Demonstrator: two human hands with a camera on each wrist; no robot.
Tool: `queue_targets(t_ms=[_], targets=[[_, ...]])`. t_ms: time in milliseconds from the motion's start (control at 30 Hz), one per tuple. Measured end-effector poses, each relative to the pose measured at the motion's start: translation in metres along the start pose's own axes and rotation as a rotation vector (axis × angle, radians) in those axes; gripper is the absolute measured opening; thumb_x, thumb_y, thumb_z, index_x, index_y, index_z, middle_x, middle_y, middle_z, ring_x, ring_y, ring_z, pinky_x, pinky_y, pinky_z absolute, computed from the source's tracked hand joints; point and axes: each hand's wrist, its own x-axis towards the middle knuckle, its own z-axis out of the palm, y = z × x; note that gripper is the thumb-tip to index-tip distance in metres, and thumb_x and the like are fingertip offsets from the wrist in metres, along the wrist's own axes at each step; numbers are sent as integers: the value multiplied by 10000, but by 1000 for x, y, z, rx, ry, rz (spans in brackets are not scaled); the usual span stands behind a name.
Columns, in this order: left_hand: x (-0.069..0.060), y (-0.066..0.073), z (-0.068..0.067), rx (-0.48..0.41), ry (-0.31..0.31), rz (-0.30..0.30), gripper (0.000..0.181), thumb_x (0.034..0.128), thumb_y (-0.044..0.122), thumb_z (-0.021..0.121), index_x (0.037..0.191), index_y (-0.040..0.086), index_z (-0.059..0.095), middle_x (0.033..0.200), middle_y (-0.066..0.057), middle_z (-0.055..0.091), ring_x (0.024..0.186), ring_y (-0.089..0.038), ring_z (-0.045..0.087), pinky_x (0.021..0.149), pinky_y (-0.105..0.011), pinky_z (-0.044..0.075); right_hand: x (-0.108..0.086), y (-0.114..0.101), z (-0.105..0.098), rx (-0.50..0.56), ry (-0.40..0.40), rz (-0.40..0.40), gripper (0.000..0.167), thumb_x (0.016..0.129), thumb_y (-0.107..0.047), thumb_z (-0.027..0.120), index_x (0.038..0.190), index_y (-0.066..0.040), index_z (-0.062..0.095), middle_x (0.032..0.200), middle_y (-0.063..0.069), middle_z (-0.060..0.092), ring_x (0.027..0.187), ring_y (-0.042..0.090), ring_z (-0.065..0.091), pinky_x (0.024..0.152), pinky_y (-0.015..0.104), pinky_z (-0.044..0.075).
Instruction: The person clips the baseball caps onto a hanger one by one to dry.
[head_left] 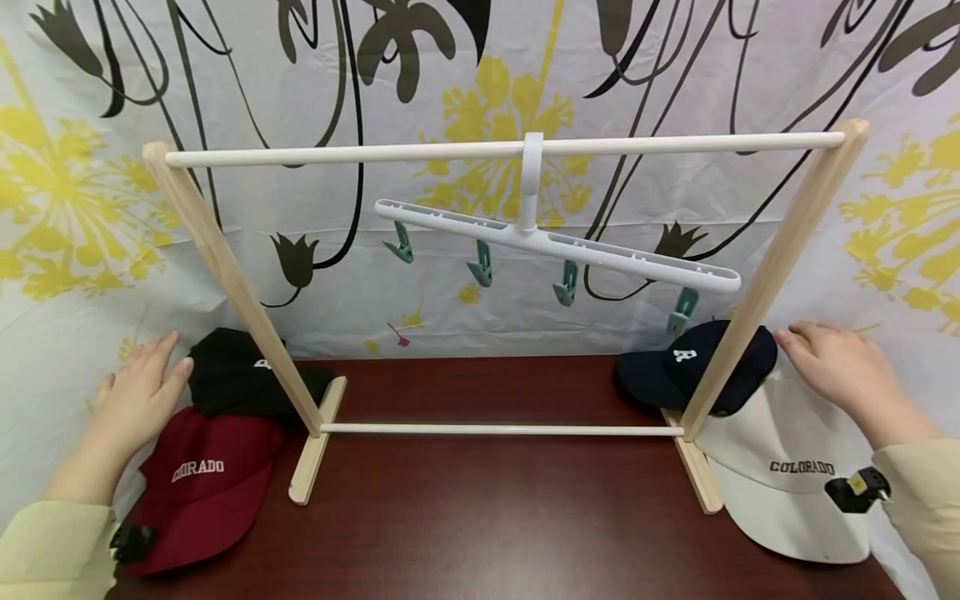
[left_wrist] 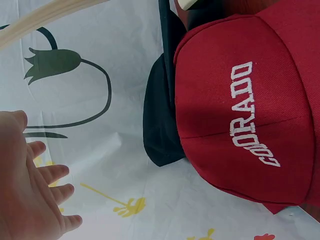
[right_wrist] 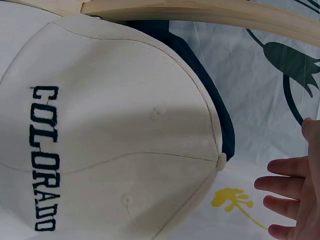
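My left hand (head_left: 138, 392) hovers with spread, relaxed fingers beside a black cap (head_left: 240, 379) and a red cap (head_left: 206, 487) at the left of the table; it holds nothing. On the other side my right hand (head_left: 843, 367), also holding nothing, is over a cream cap (head_left: 787, 442) lettered COLORADO and next to a navy cap (head_left: 675, 367). In the left wrist view the red cap (left_wrist: 240, 110) fills the right side, apart from the fingers. The right wrist view has the cream cap (right_wrist: 115, 115) with the fingertips clear of it.
A wooden rack (head_left: 495, 430) stands between the hands on the dark red table (head_left: 480, 517). From its top bar (head_left: 337, 155) hangs a white hanger (head_left: 555, 242) carrying several green clips (head_left: 481, 265). A patterned cloth (head_left: 450, 317) rises behind.
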Motion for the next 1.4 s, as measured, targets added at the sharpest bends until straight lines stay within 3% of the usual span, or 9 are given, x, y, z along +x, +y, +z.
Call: queue_targets(t_ms=[367,667,900,1133,1400], targets=[[-5,12,-1,-28,74,23,596,1053,331,278,1509,-23,130,1453,-380,205,1317,-563,161,959,-730,123,0,2,5,48,-80,81,611,1014,-445,346,1280,91,470,1261,420,414,1038,651,375,786,689,296],[-11,25,-1,-67,106,31,572,1057,302,289,1511,-14,143,1460,-368,212,1305,-565,189,958,-730,130,-1,3,10,65,-114,109,634,1012,-446,347,1262,120,483,1231,426,432,1042,648,400,777,684,332],[-14,31,-2,-125,171,66,542,1058,268,311,1493,-37,204,1416,-363,301,1278,-563,246,1000,-678,166,-1,3,13,93,-147,129,653,1015,-459,329,1283,121,465,1257,425,409,1067,652,373,812,698,315],[-18,38,-1,-150,216,57,512,1053,245,338,1490,-8,255,1321,-348,413,1147,-543,397,893,-682,274,0,3,20,110,-161,132,674,1012,-468,331,1246,144,490,1219,419,454,1050,632,407,798,678,338],[-23,45,1,-160,239,30,486,1048,245,350,1464,-4,322,1256,-348,472,1036,-522,480,815,-649,340,-1,5,25,133,-180,145,697,1012,-473,317,1239,168,468,1212,438,438,1044,632,406,811,678,339]])
